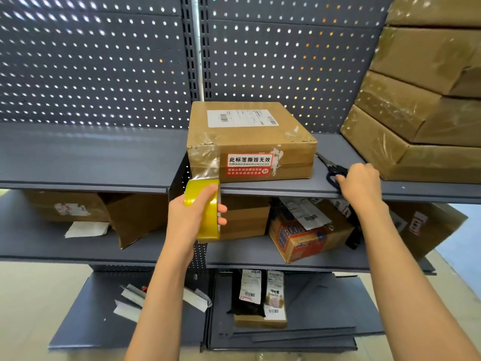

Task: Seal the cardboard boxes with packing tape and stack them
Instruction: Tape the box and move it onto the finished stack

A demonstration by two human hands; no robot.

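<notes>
Box is on the shelf, above the left hand gripping the roll; tape is stretched to it. Right hand is curled on scissors. Slackened tape could wrinkle or self-stick.

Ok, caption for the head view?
Left hand holds tape roll strung to box; right hand grips scissors.

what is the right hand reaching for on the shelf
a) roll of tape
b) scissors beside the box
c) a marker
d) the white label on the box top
b: the right hand rests on the dark handles of the scissors, which lie on the shelf right of the cardboard box.
</notes>
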